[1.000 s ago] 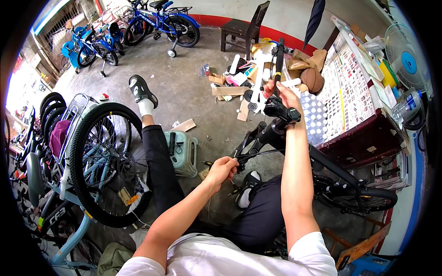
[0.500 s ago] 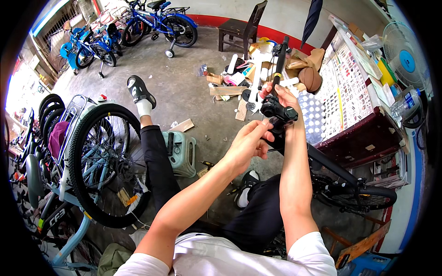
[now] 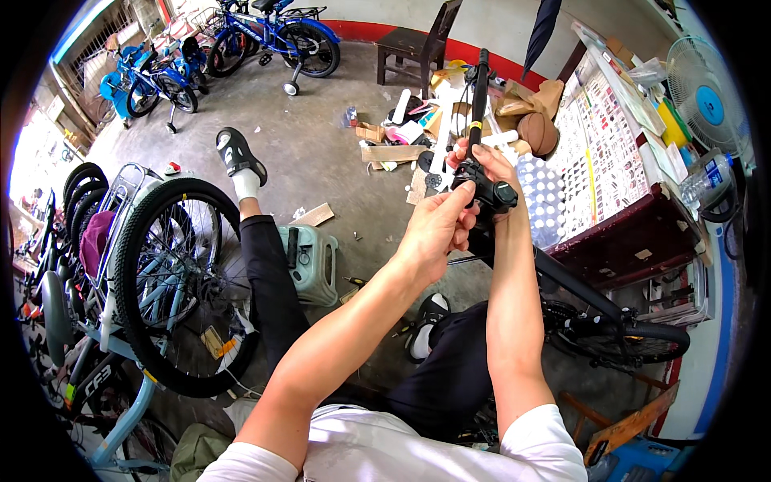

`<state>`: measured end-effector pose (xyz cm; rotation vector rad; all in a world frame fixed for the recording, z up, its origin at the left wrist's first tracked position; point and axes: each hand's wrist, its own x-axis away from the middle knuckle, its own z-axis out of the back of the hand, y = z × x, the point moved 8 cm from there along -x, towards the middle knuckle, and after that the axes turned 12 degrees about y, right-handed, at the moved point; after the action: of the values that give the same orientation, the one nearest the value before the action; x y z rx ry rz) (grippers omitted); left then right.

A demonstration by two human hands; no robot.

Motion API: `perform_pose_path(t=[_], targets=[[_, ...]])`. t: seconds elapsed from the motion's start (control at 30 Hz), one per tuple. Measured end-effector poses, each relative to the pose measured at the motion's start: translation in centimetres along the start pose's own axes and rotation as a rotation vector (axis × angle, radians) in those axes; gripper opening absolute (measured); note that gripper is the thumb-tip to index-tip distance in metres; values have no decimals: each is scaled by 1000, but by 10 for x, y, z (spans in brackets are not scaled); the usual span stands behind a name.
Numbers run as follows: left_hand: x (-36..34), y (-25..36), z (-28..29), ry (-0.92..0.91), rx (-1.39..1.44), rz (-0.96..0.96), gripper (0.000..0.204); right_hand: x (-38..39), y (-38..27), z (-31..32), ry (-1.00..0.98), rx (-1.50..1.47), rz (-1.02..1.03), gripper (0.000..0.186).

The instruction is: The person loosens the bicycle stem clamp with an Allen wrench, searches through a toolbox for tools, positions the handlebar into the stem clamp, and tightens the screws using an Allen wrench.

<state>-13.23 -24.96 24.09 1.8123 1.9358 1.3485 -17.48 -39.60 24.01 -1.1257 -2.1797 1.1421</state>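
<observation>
A black bicycle handlebar (image 3: pixel 479 92) points away from me, joined to a dark stem (image 3: pixel 496 194). My right hand (image 3: pixel 496 167) is closed around the bar beside the stem, thumb along it. Fingers curled and pinched, my left hand (image 3: pixel 438 229) meets the near left side of the stem; whatever is between its fingertips is hidden. From there the bicycle's black frame (image 3: pixel 582 283) slopes down to the right, toward its rear wheel (image 3: pixel 642 341).
Left of my leg stands a large bicycle wheel (image 3: pixel 189 281) among other bikes. A pale green plastic stool (image 3: pixel 313 269) is by my shin. Scraps, cardboard and a basketball (image 3: pixel 538 134) litter the floor ahead. A counter (image 3: pixel 610 241) with a fan (image 3: pixel 707 96) stands right.
My left hand has moved slightly up and left, its thumb now higher against the stem. The handlebar has shifted a little to the left and up in view, with my right hand still on it.
</observation>
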Motion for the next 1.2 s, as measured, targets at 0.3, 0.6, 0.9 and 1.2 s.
perform_pose_path(t=[0.3,0.6,0.9,1.2], targets=[[35,-3,8,-46,-70,-73,34,-25,-4,7,15,-248,-33,32],[76,-27,36,-65,-130,-32,26,-35,-21,6,3,-196,136,58],[102,-34,50,-69,-177,-18,23,-31,-27,-3,-57,-158,161,65],[127,-41,62,-85,-285,18,24,-30,-25,3,-61,-153,143,64]])
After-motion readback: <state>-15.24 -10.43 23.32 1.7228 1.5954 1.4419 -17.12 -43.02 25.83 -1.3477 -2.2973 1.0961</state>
